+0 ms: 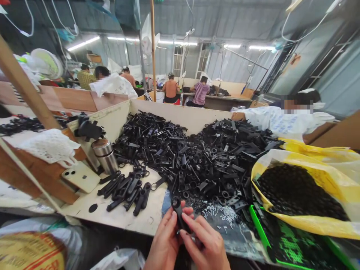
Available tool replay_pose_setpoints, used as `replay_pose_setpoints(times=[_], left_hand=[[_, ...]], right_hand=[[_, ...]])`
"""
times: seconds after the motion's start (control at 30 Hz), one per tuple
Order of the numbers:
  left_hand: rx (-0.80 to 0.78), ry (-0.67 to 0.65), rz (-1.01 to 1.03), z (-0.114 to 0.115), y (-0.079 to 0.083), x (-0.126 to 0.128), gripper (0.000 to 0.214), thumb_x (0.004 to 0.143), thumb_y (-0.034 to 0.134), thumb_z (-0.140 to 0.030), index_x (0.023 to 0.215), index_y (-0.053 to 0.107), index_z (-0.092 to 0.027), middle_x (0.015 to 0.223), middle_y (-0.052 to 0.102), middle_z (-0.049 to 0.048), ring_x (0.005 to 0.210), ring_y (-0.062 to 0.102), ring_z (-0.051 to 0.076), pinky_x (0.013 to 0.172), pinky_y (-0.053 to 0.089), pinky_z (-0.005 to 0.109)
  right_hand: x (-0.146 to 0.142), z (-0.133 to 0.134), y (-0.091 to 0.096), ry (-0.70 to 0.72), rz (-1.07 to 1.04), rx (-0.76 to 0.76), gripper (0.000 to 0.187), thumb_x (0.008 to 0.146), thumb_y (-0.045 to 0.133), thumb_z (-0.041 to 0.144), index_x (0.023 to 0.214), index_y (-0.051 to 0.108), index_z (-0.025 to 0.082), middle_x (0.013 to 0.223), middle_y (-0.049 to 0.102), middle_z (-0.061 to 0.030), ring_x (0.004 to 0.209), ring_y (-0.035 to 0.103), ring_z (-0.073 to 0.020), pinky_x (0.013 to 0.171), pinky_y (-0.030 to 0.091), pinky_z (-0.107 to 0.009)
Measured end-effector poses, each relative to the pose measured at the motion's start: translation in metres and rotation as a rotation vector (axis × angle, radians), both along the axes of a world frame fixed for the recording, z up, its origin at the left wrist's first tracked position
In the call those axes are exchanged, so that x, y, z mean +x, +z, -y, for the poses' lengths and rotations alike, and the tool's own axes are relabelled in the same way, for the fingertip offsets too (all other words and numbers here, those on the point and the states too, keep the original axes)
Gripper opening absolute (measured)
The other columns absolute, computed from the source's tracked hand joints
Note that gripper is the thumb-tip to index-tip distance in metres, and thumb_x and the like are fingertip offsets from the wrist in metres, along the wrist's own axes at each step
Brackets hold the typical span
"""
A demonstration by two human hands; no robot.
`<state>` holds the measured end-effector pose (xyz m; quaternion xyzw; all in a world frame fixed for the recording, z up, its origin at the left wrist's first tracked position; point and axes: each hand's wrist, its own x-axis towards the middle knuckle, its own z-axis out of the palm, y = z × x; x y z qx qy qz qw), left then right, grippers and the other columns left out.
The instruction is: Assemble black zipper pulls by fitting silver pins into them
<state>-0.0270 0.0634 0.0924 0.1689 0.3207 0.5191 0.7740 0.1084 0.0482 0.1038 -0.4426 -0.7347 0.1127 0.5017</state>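
My left hand (pixel 165 238) and my right hand (pixel 206 242) meet at the front edge of the bench, both closed on one black plastic part with a ring-shaped end (pixel 176 203). Its ring points away from me, and my fingers cover much of its lower body. Just beyond my hands rises a big pile of loose black plastic parts (pixel 194 161). Small silver pins (pixel 225 213) lie scattered to the right of my right hand. Left of my hands, several similar black parts (pixel 132 189) rest in a loose group on the pale bench top.
A steel flask (pixel 104 155) and a white phone (pixel 81 177) stand at the left. On the right, a yellow-white sack (pixel 260 168) of small black pieces sits over a green tray (pixel 260 230). Several people work at benches farther back; one person is near at the right.
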Motion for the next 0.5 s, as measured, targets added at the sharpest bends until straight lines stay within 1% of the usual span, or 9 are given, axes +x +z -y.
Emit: replay_pose_setpoints(times=[0.1, 0.17, 0.2, 0.27, 0.3, 0.37, 0.4, 0.43, 0.5], left_hand=[[0.02, 0.008, -0.102, 0.005, 0.004, 0.006, 0.049, 0.078, 0.082, -0.05, 0.119, 0.074, -0.022, 0.109, 0.078, 0.0101, 0.108, 0.07, 0.029, 0.094, 0.053, 0.039], [0.01, 0.029, -0.185, 0.008, 0.002, 0.007, 0.052, 0.078, 0.082, -0.051, 0.12, 0.073, -0.022, 0.109, 0.077, 0.0096, 0.108, 0.069, 0.029, 0.092, 0.054, 0.038], [0.004, 0.035, -0.23, 0.01, 0.001, 0.008, 0.053, 0.079, 0.081, -0.052, 0.121, 0.072, -0.022, 0.111, 0.076, 0.0094, 0.109, 0.068, 0.028, 0.093, 0.054, 0.037], [0.019, 0.031, -0.326, 0.012, -0.002, 0.009, 0.054, 0.082, 0.077, -0.054, 0.124, 0.071, -0.021, 0.111, 0.075, 0.0086, 0.104, 0.068, 0.024, 0.092, 0.054, 0.032], [0.05, 0.012, -0.374, 0.013, -0.004, 0.01, 0.055, 0.084, 0.074, -0.056, 0.125, 0.07, -0.021, 0.108, 0.075, 0.0079, 0.094, 0.069, 0.02, 0.085, 0.055, 0.029], [0.143, -0.063, -0.477, 0.016, -0.003, 0.014, 0.057, 0.089, 0.066, -0.061, 0.127, 0.068, -0.018, 0.089, 0.073, 0.0047, 0.067, 0.063, 0.014, 0.063, 0.052, 0.024], [0.184, -0.102, -0.529, 0.019, -0.001, 0.017, 0.059, 0.09, 0.061, -0.063, 0.127, 0.067, -0.017, 0.078, 0.069, 0.0021, 0.057, 0.057, 0.012, 0.053, 0.047, 0.022], [0.215, -0.14, -0.58, 0.021, 0.002, 0.021, 0.06, 0.092, 0.058, -0.064, 0.128, 0.066, -0.017, 0.07, 0.065, -0.0004, 0.051, 0.051, 0.011, 0.048, 0.042, 0.021], [0.264, -0.199, -0.676, 0.029, 0.012, 0.026, 0.06, 0.094, 0.054, -0.063, 0.131, 0.064, -0.017, 0.063, 0.058, -0.0028, 0.05, 0.047, 0.011, 0.046, 0.039, 0.02]], right_hand=[[0.003, 0.003, -0.007, -0.007, 0.064, 0.043, 0.042, 0.093, 0.065, 0.014, 0.133, 0.07, 0.023, 0.096, 0.078, -0.0105, 0.074, 0.076, -0.0205, 0.065, 0.063, -0.025], [0.008, 0.006, -0.01, 0.003, 0.081, 0.044, 0.041, 0.093, 0.066, 0.015, 0.133, 0.07, 0.023, 0.098, 0.079, -0.0118, 0.073, 0.076, -0.0207, 0.064, 0.062, -0.025], [0.011, 0.007, -0.01, 0.024, 0.073, 0.015, 0.04, 0.092, 0.068, 0.018, 0.132, 0.071, 0.022, 0.096, 0.079, -0.0117, 0.069, 0.074, -0.0201, 0.062, 0.061, -0.025], [0.02, 0.008, -0.007, 0.077, 0.021, -0.122, 0.035, 0.091, 0.072, 0.027, 0.126, 0.075, 0.021, 0.081, 0.076, -0.0077, 0.059, 0.069, -0.018, 0.056, 0.058, -0.024], [0.025, 0.008, -0.005, 0.082, -0.026, -0.218, 0.033, 0.09, 0.073, 0.032, 0.121, 0.077, 0.021, 0.073, 0.072, -0.0045, 0.054, 0.064, -0.0168, 0.052, 0.055, -0.024], [0.036, 0.005, 0.001, 0.038, -0.159, -0.423, 0.033, 0.089, 0.074, 0.041, 0.114, 0.079, 0.021, 0.063, 0.063, 0.0002, 0.052, 0.058, -0.0156, 0.049, 0.05, -0.024], [0.041, 0.003, 0.004, 0.018, -0.234, -0.514, 0.035, 0.087, 0.075, 0.044, 0.113, 0.079, 0.021, 0.063, 0.062, 0.0008, 0.054, 0.057, -0.0159, 0.051, 0.049, -0.024], [0.046, 0.001, 0.006, 0.024, -0.306, -0.591, 0.037, 0.085, 0.076, 0.046, 0.112, 0.078, 0.02, 0.067, 0.062, 0.0005, 0.058, 0.057, -0.016, 0.053, 0.048, -0.025], [0.052, -0.002, 0.008, 0.143, -0.431, -0.731, 0.039, 0.082, 0.079, 0.049, 0.105, 0.076, 0.019, 0.072, 0.061, 0.001, 0.058, 0.055, -0.0144, 0.054, 0.047, -0.025]])
